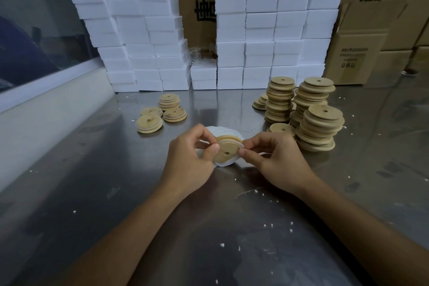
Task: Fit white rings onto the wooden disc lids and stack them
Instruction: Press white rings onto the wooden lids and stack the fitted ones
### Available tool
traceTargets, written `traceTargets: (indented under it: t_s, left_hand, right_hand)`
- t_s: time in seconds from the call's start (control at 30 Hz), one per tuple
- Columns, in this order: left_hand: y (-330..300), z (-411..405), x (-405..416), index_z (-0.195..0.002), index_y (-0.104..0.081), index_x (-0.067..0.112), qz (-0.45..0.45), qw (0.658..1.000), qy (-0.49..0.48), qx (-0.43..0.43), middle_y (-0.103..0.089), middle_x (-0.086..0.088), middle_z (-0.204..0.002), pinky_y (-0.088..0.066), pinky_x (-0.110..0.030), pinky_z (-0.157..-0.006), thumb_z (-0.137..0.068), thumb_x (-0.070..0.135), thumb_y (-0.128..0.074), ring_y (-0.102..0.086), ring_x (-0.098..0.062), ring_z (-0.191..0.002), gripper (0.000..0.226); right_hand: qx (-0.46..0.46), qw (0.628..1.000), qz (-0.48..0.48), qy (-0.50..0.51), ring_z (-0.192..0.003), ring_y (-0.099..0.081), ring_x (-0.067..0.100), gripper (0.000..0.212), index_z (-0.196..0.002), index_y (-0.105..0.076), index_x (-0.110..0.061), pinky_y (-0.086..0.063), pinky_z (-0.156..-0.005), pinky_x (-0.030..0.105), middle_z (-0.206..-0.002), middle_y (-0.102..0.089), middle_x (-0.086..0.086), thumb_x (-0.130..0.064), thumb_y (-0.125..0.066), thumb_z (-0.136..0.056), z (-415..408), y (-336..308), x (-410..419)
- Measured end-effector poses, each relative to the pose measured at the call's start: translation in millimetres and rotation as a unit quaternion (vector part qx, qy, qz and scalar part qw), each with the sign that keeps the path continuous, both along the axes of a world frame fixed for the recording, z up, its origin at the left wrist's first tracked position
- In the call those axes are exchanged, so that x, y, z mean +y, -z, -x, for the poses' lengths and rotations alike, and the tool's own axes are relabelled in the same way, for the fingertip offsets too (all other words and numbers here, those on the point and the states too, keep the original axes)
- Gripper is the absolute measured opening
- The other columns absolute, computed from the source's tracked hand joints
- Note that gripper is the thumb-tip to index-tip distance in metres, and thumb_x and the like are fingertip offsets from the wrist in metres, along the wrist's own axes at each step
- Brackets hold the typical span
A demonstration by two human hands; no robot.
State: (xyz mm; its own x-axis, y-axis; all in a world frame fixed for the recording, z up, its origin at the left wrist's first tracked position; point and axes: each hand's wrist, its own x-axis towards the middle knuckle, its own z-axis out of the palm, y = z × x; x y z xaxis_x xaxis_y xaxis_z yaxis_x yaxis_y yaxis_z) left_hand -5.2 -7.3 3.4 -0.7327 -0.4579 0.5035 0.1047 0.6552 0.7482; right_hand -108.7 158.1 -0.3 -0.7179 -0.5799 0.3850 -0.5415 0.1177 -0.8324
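1. Head view: both hands meet over the middle of the steel table [116,193], holding one wooden lid [226,150] tilted toward the camera, lifted above a small heap of white rings [221,129].
2. Left hand [189,160] has its fingers curled round the lid's left rim, thumb pressed on the face.
3. Right hand [275,158] pinches the right rim between thumb and forefinger, where a white ring [239,144] sits partly round the lid's narrower step.
4. Handling, as a judgement: the lid looks light, stiff and smooth, so an edge grip suits it. The ring seems thin, soft and stretchy; it is best worked round the rim bit by bit, not pulled hard.
5. A flat face offers little to hold; the small centre hole gives no real purchase.
6. Toward the table's far left lie a few lids with rings on [162,111].
7. Toward the far right stand tall piles of bare lids [318,118], leaning slightly and likely to topple if knocked.
8. White foam blocks [267,30] and cardboard boxes [362,53] line the back edge.
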Motion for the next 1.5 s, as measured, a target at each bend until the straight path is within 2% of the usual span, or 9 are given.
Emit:
traceTargets:
  t_s: [0.2,0.37,0.67,0.8,0.9,1.07,1.2,1.33,1.5]
  left_hand:
    - [-3,-3,5,-0.085,-0.060,0.028,0.106,0.993,0.041,0.030,-0.064,0.014,-0.085,-0.048,-0.012,-0.069,-0.085,0.018,-0.070,-0.063,-0.003,-0.086,0.014]
    - [-3,0,7,-0.076,-0.063,0.025,-0.023,0.999,0.031,0.024,-0.070,0.011,-0.085,-0.060,-0.030,-0.066,-0.082,0.009,-0.074,-0.069,-0.008,-0.081,0.021]
    - [-4,0,6,-0.076,-0.063,0.017,-0.080,0.995,0.064,0.016,-0.071,0.002,-0.091,-0.054,-0.016,-0.062,-0.082,0.000,-0.072,-0.070,-0.011,-0.085,0.020]
    - [-4,-1,3,-0.075,-0.064,0.020,-0.089,0.993,0.081,0.013,-0.072,0.005,-0.090,-0.055,-0.017,-0.065,-0.082,-0.002,-0.072,-0.071,-0.013,-0.087,0.024]
    - [-2,-1,1,-0.071,-0.064,0.025,-0.114,0.990,0.083,0.013,-0.073,0.005,-0.088,-0.059,-0.029,-0.066,-0.082,-0.003,-0.071,-0.072,-0.015,-0.085,0.031]
    - [-3,-3,1,-0.068,-0.065,0.026,-0.235,0.968,0.085,0.024,-0.073,-0.002,-0.089,-0.061,-0.041,-0.064,-0.085,-0.004,-0.067,-0.074,-0.025,-0.083,0.034]
    - [-7,-3,5,-0.067,-0.065,0.023,-0.272,0.957,0.091,0.034,-0.072,0.003,-0.083,-0.060,-0.037,-0.062,-0.086,-0.005,-0.066,-0.074,-0.023,-0.080,0.034]
    - [-9,-4,5,-0.072,-0.063,0.014,-0.303,0.947,0.099,0.040,-0.072,-0.001,-0.084,-0.061,-0.039,-0.064,-0.086,-0.006,-0.065,-0.073,-0.024,-0.084,0.025]
    - [-10,-4,3,-0.069,-0.064,0.015,-0.342,0.931,0.120,0.039,-0.072,-0.005,-0.087,-0.060,-0.044,-0.067,-0.086,-0.008,-0.063,-0.072,-0.027,-0.089,0.029]
  right_hand:
    - [0.090,0.995,-0.034,0.007,-0.086,-0.069,0.002,0.005,-0.087,-0.074,-0.021,-0.061,-0.075,0.027,-0.089,-0.074,-0.011,-0.017,-0.077,-0.086,-7,-3,0]
    - [0.032,0.999,0.005,0.007,-0.076,-0.073,0.007,0.009,-0.084,-0.069,-0.023,-0.062,-0.070,0.033,-0.085,-0.073,-0.013,-0.018,-0.076,-0.087,-7,-1,-3]
    - [-0.002,1.000,0.007,0.013,-0.066,-0.073,0.024,0.017,-0.074,-0.070,-0.018,-0.060,-0.068,0.053,-0.078,-0.076,0.004,-0.007,-0.078,-0.084,-5,-3,-1]
    - [-0.013,1.000,-0.017,0.000,-0.067,-0.074,0.016,0.013,-0.076,-0.071,-0.014,-0.062,-0.071,0.048,-0.071,-0.075,0.003,-0.007,-0.077,-0.084,-3,-7,2]
    - [-0.010,1.000,-0.011,-0.007,-0.067,-0.074,0.015,0.008,-0.080,-0.073,-0.012,-0.063,-0.070,0.045,-0.072,-0.076,0.001,-0.008,-0.077,-0.084,-3,-7,2]
    - [0.012,1.000,0.012,-0.024,-0.072,-0.075,0.012,0.005,-0.088,-0.075,-0.014,-0.062,-0.067,0.034,-0.081,-0.077,-0.004,-0.014,-0.079,-0.084,-4,-3,1]
    - [-0.006,0.999,0.051,-0.005,-0.071,-0.075,0.018,0.003,-0.086,-0.076,-0.014,-0.062,-0.071,0.047,-0.083,-0.078,-0.003,-0.013,-0.078,-0.084,-4,-2,-2]
    - [-0.047,0.996,0.077,-0.011,-0.079,-0.073,0.040,0.005,-0.088,-0.076,-0.003,-0.057,-0.079,0.061,-0.083,-0.077,0.012,-0.006,-0.077,-0.083,-4,-5,-2]
    - [-0.087,0.992,0.091,-0.033,-0.083,-0.073,0.035,0.004,-0.085,-0.073,0.006,-0.059,-0.083,0.044,-0.084,-0.076,0.020,0.005,-0.074,-0.082,-4,-13,2]
